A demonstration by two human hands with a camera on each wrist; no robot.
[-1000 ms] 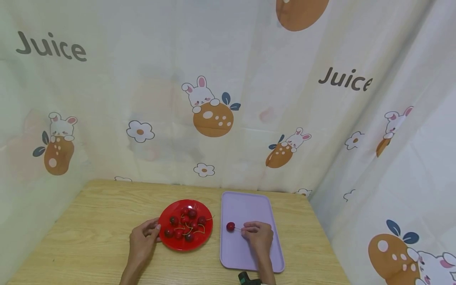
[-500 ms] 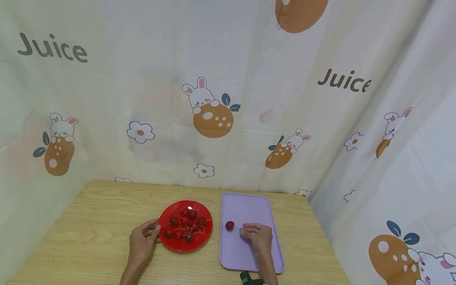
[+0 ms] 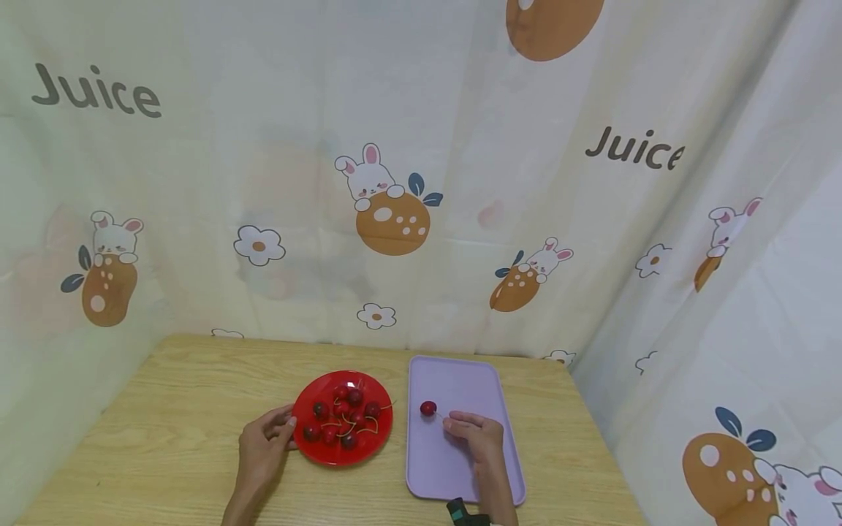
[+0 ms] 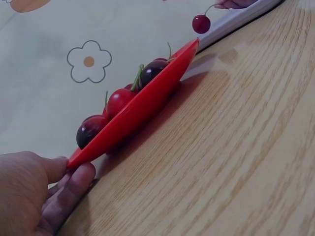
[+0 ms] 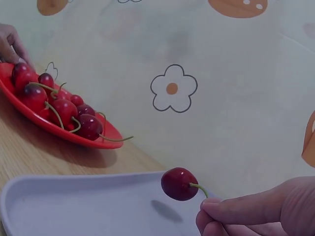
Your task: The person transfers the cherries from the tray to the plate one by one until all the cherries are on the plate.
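A red plate [image 3: 316, 389] bears several dark red cherries [image 3: 358, 418] with green stems. My left hand [image 3: 262, 444] grips its left rim, thumb on top and fingers beneath, as the left wrist view shows. Over the light purple tray [image 3: 454, 380], my right hand [image 3: 482, 440] pinches one cherry [image 3: 428, 408] by its stem. In the right wrist view that cherry [image 5: 179, 184] is held above the tray floor, its shadow falling apart from it. Thumb and index finger of the right hand [image 5: 261, 209] meet at the stem's end.
The wooden table [image 3: 204, 380] carries plate and tray side by side, a narrow gap between them. Behind and to the right hangs a printed curtain [image 3: 302, 183]. A black device [image 3: 463, 513] sits by the right wrist.
The right hand's cherry has shifted slightly away from me and up over the tray, the hand turning a little. The left hand and the plate have stayed in place.
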